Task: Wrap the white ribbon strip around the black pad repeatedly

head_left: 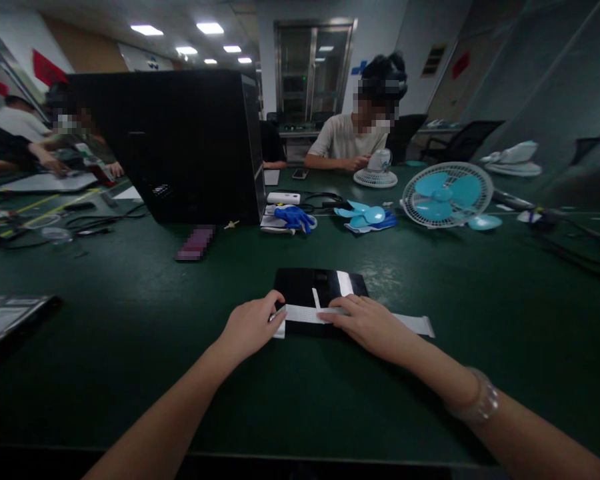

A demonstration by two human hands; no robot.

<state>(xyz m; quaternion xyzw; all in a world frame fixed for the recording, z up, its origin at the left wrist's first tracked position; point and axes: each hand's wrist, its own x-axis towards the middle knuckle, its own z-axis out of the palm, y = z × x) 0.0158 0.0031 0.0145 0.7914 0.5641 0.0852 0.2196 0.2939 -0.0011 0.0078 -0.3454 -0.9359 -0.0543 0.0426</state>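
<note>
One left hand (250,327) is gripping a white strip (301,313), right hand (375,327) is touching it, grip unclear, black panel (299,283) lying beneath

Dim room. A dark green bench (130,287) spreads across six o'clock. Metal-framed glass panels (300,70) stand at twelve in a pale wall (380,30); rectangular ceiling lights (210,28) glow at eleven; a black chair (475,138) sits at two.

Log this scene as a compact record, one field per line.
left hand: at the left part of the white strip
right hand: touching the strip, which extends past it rightward
under strip: black panel on green table
beyond, left: large black case
beyond, right: fan with blue blades
</note>
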